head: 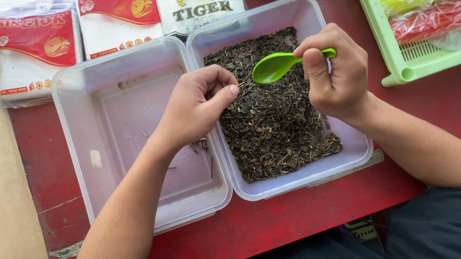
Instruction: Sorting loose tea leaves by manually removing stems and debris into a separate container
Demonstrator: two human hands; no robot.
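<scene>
My right hand grips a green plastic spoon by its handle, bowl pointing left above dark dried tea leaves that fill a clear plastic tub. My left hand hovers over the seam between this tub and a second clear tub on the left. Its thumb and forefinger pinch a thin twig. The left tub holds only a few loose twigs on its bottom.
Both tubs rest on a red wooden table. Plastic packets with red and white print lie along the far edge. A light green basket with coloured plastic bags stands at the far right. A beige surface borders the left.
</scene>
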